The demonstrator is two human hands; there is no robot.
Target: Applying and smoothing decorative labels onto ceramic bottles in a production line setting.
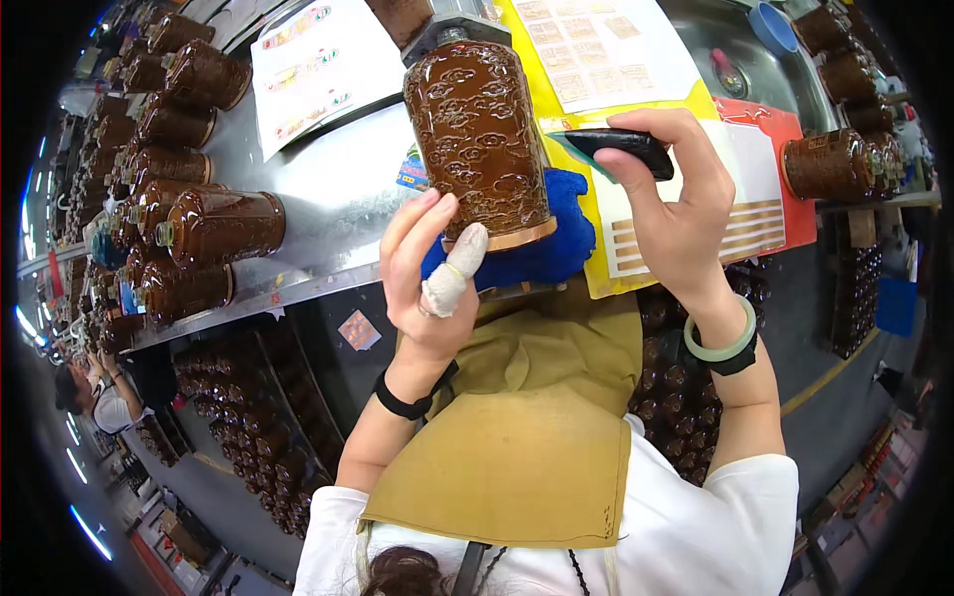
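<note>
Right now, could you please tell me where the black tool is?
In the head view, the black tool is right of centre, between the thumb and fingers of the right hand, just right of the brown bottle.

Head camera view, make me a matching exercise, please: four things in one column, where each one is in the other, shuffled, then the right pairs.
Things:
1. Blue cloth
2. Black tool
3. Pale green bangle
4. White wrap

Places:
A. Around the right wrist
B. On the left hand
C. Showing on both sides of the brown bottle's base
D. Held in the right hand

Pairs: 1-C, 2-D, 3-A, 4-B
</note>
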